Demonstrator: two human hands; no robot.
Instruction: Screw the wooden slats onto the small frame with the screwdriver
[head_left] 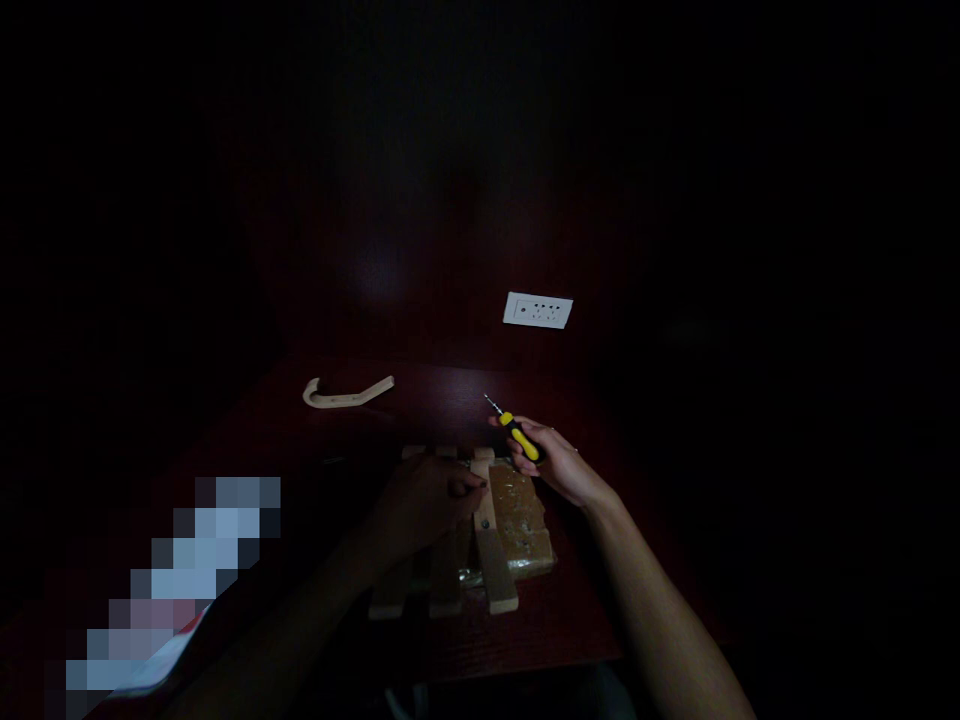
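Observation:
A yellow and black screwdriver (523, 440) is gripped in my right hand (555, 462), its metal tip pointing up and to the left. My left hand (427, 500) is over the wooden slats, with thumb and finger pinched near the upper part of the right slat (493, 570); a tiny dark thing shows at the fingertips, too small to make out. A dark screw head (485, 524) sits in that slat. Beneath the slats lies a brown package in clear wrap (517, 515).
A curved wooden hook piece (341, 400) lies at the back left of the dark red table (547, 640). On the wall behind is a white power socket (538, 310). Something pale and pixelated (187, 570) lies at the left.

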